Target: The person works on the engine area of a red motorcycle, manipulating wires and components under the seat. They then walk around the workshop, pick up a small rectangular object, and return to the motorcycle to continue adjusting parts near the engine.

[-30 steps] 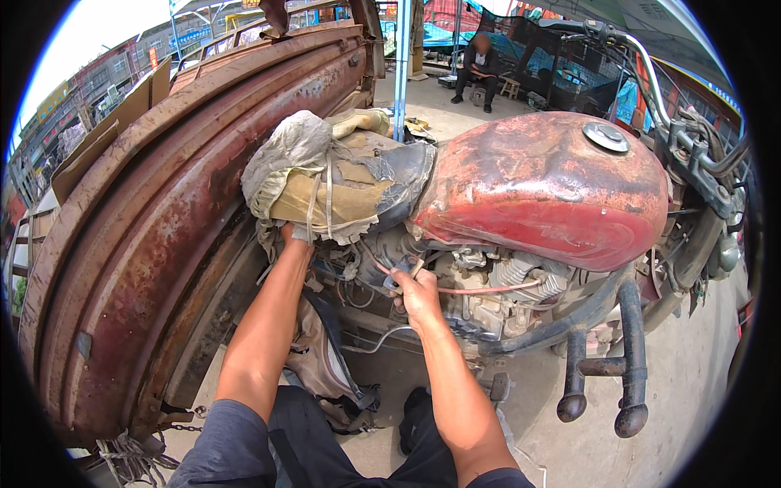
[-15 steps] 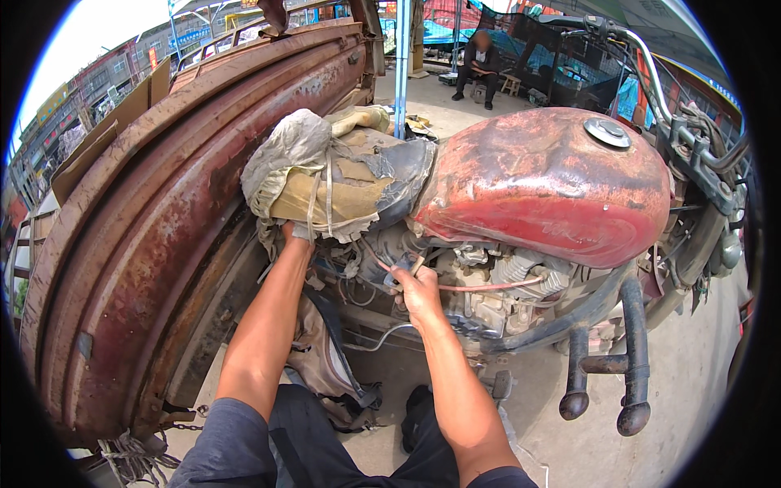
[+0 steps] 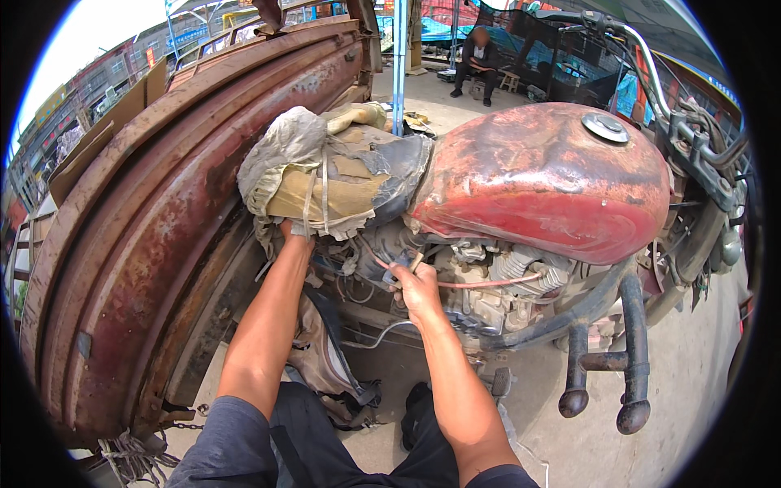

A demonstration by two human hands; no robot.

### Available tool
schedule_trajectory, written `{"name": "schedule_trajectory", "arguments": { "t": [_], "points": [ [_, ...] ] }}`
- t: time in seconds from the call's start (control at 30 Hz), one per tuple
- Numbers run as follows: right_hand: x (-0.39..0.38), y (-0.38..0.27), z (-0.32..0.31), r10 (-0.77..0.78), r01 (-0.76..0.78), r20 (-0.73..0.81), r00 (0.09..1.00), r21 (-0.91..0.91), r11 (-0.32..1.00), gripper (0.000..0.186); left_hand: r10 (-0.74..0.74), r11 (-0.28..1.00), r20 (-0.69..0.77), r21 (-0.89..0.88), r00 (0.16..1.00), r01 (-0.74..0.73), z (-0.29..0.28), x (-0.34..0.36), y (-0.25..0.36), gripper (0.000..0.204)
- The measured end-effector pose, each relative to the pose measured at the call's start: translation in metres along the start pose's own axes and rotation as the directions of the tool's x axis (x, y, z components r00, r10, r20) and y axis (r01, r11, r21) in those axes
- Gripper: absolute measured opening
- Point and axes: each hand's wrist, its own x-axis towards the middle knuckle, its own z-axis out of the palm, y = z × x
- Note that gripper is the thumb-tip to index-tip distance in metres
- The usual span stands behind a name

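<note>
An old motorcycle stands before me, with a worn red fuel tank (image 3: 537, 187) and a torn seat (image 3: 325, 183) tied round with a strap and draped in grey cloth. My left hand (image 3: 294, 234) reaches under the seat's lower edge, so its fingers are hidden. Below the gap between seat and tank, my right hand (image 3: 416, 289) is closed by the engine. A small tan piece (image 3: 416, 261) shows at its thumb, along with something greyish, but what exactly it grips is unclear. A reddish hose (image 3: 492, 284) runs from beside this hand toward the finned engine cylinder (image 3: 533, 272).
On the left rises a rusty curved metal cargo bed (image 3: 163, 236). A black tubular guard (image 3: 604, 362) juts out at the lower right. A bag (image 3: 325, 350) lies near my legs. Beyond a blue post (image 3: 399, 69), a person (image 3: 478, 65) sits in the background.
The view has shifted very slightly. Both hands keep nearly the same places, the left under the seat and the right closed beside the engine.
</note>
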Motion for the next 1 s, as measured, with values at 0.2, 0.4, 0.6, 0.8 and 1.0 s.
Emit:
{"name": "schedule_trajectory", "arguments": {
  "t": [0.2, 0.4, 0.6, 0.8, 1.0],
  "points": [
    [0.001, 0.001, 0.0, -0.005, 0.005, -0.008, 1.0, -0.009, 1.0, 0.014, -0.007, 1.0, -0.002, 0.001, 1.0, 0.007, 0.0, -0.004, 0.001, 0.037],
    [-0.001, 0.0, 0.001, 0.012, -0.012, 0.0, 1.0, -0.023, 1.0, 0.014, -0.006, 1.0, -0.006, 0.003, 1.0, 0.006, 0.003, -0.005, 0.007, 0.036],
    [0.0, 0.002, 0.002, -0.007, 0.007, 0.016, 1.0, -0.02, 1.0, 0.014, -0.003, 1.0, -0.013, 0.005, 1.0, 0.003, 0.002, -0.015, 0.01, 0.036],
    [0.001, 0.001, -0.004, -0.02, 0.02, 0.011, 1.0, -0.047, 0.999, 0.013, -0.094, 0.993, -0.028, 0.068, 0.995, 0.096, 0.011, -0.05, 0.017, 0.027],
    [0.001, 0.002, -0.001, -0.027, 0.027, 0.008, 1.0, -0.055, 0.998, 0.013, -0.218, 0.968, 0.041, 0.136, 0.975, 0.211, -0.014, -0.084, 0.002, 0.016]
  ]
}}
